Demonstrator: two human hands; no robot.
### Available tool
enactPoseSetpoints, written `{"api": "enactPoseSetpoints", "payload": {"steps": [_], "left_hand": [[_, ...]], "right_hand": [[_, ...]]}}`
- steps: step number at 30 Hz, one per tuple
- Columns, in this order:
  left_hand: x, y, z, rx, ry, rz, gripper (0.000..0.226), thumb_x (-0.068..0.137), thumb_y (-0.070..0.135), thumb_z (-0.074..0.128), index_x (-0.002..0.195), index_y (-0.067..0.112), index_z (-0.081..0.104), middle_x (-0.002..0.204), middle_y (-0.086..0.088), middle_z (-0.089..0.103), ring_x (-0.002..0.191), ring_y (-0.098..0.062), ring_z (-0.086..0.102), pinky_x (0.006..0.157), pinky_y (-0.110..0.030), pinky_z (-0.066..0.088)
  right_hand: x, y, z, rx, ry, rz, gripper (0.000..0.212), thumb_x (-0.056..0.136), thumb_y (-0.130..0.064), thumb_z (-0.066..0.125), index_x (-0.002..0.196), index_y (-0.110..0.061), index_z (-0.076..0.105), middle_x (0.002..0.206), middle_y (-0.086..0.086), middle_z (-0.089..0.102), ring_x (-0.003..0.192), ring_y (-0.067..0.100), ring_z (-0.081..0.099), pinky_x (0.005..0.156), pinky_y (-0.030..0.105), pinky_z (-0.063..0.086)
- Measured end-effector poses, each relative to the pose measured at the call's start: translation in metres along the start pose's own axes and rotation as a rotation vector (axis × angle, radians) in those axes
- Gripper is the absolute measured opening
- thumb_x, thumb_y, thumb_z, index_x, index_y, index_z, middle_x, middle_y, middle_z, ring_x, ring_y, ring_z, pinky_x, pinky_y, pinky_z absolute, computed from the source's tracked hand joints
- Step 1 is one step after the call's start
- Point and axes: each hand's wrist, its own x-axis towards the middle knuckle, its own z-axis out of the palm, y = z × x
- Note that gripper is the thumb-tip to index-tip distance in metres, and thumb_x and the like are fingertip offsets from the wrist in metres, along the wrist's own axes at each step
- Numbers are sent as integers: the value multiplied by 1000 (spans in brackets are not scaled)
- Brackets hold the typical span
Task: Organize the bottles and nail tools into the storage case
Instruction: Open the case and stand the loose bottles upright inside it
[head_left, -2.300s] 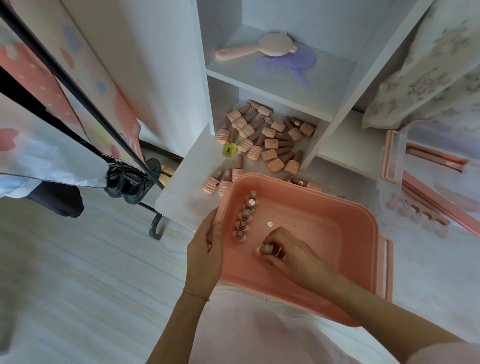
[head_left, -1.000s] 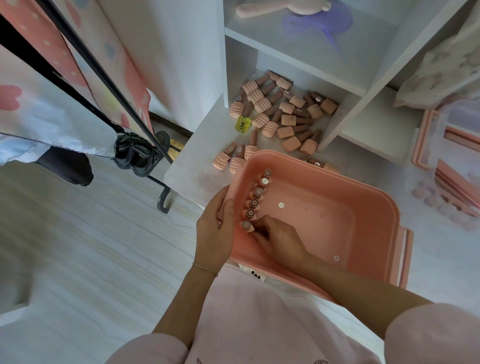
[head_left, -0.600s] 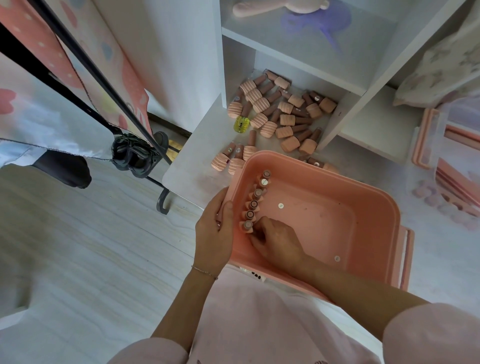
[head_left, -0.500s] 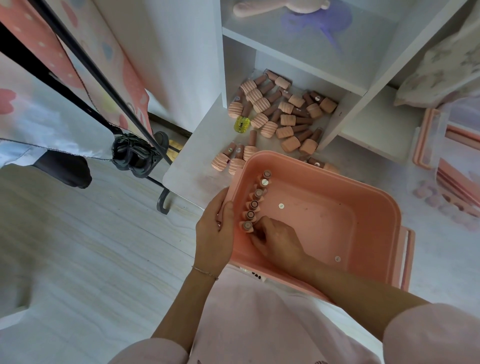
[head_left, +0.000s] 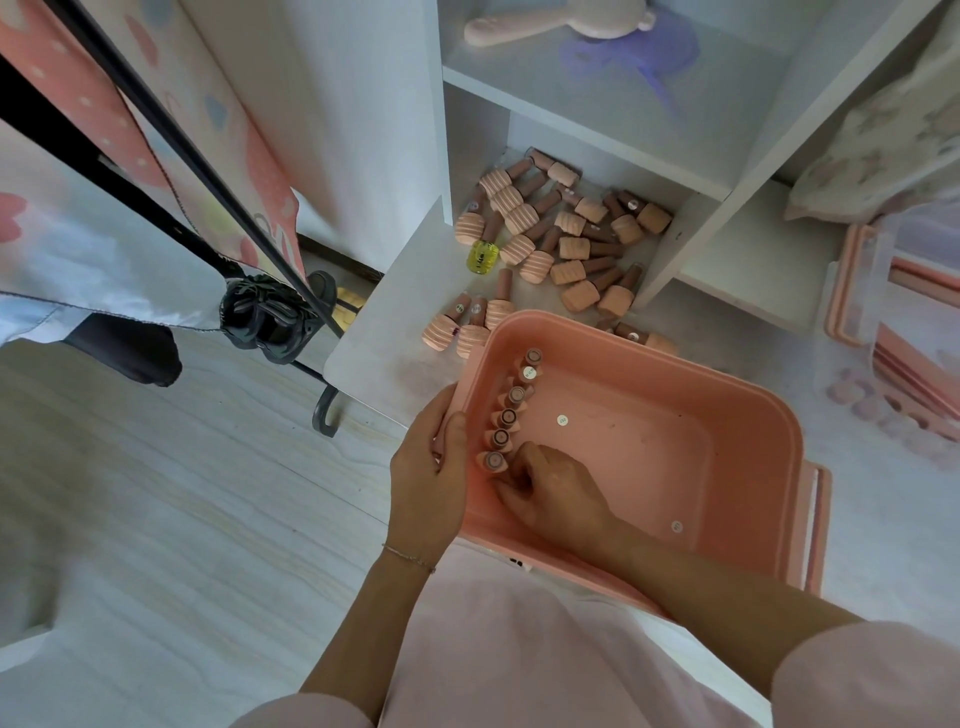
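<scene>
The pink storage case (head_left: 748, 415) sits open in front of me. Several nail polish bottles (head_left: 516, 395) stand upright in a row along its left inner wall. My left hand (head_left: 431, 478) grips the case's left rim, thumb inside. My right hand (head_left: 556, 488) is inside the case at its near left corner, with fingers and thumb curled around the nearest bottle (head_left: 493, 460) at the row's end. Many more pink bottles (head_left: 566, 244) and one yellow bottle (head_left: 483, 255) lie loose on the white shelf base behind the case.
The white shelf unit (head_left: 691, 171) stands behind, with a pink brush (head_left: 550, 26) on an upper shelf. The case's clear lid and tray (head_left: 883, 312) lie to the right. A black rack leg (head_left: 327, 410) and hanging fabric are on the left.
My right hand carried a bottle from the case's middle to the near end of the row and has stayed there for the last second. My left hand has kept its grip on the rim.
</scene>
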Motion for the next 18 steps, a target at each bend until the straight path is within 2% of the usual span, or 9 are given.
{"api": "enactPoseSetpoints", "payload": {"steps": [4,7,10,13,15,18], "left_hand": [[0,0,0,-7,12,-2,28,95,18,44,119,28,55,106,27,55,99,19,49,80,2,36],[-1,1,0,-5,4,8,27,95,17,44,114,35,52,105,28,54,98,21,48,79,2,35],[-1,0,0,5,7,9,28,95,18,44,119,28,54,108,22,57,100,13,52,81,0,37],[-1,-1,0,18,8,2,32,95,18,43,125,19,54,118,10,60,109,-1,52,89,-7,40],[-1,0,0,13,6,5,31,95,18,43,124,20,55,117,10,60,108,-1,53,87,-5,40],[-1,0,0,16,-4,2,30,95,20,43,123,23,55,115,12,59,107,0,53,85,-3,39]], "right_hand": [[4,-5,1,-26,22,7,30,76,-26,71,62,-3,57,61,15,63,56,32,59,53,32,45],[6,-7,1,-55,10,-3,33,77,-26,69,56,-3,59,58,15,61,54,32,58,52,32,46],[5,-7,-1,-68,10,-30,33,73,-23,73,51,-4,58,53,13,58,48,30,57,46,31,47],[3,-4,-2,-31,-25,-24,30,76,-26,70,59,-3,60,61,16,61,57,32,59,55,34,48],[2,-2,-4,7,-67,5,30,79,-29,66,66,-3,62,70,15,63,68,31,59,63,36,47],[-1,1,-13,30,-97,11,28,82,-32,62,71,-7,62,76,8,65,75,25,59,67,34,45]]}}
